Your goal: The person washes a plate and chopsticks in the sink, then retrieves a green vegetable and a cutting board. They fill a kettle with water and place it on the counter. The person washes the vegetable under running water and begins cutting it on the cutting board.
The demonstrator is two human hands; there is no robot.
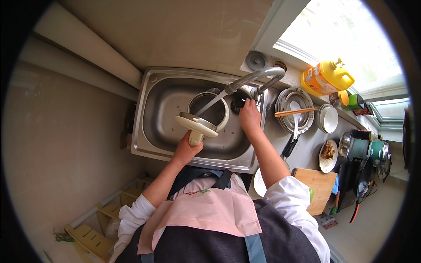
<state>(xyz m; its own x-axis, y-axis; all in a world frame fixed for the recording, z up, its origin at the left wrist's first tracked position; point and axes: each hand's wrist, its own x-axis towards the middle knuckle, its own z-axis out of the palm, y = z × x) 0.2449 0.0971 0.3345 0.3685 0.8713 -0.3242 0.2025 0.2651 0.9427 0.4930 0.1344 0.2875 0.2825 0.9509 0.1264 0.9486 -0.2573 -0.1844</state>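
A stream from the chrome faucet (255,75) runs into a cream kettle (224,120) with a dark inside, standing in the stainless steel sink (154,111). Its round cream lid (196,125), with a metal inner ring, is tilted up at the near side of the mouth. My left hand (187,148) is closed around a cream handle (195,139) just below that lid. Over the sink's right end, my right hand (250,115) has its fingertips near the faucet's base, beside the dark drain (236,105). What those fingers touch is hard to see.
Right of the sink, stacked bowls (279,98) carry a white spoon (295,118) and chopsticks (309,110). More white bowls (329,119), a plate of food (328,156) and a wooden cutting board (314,184) lie beyond. A yellow jug (320,79) stands by the window.
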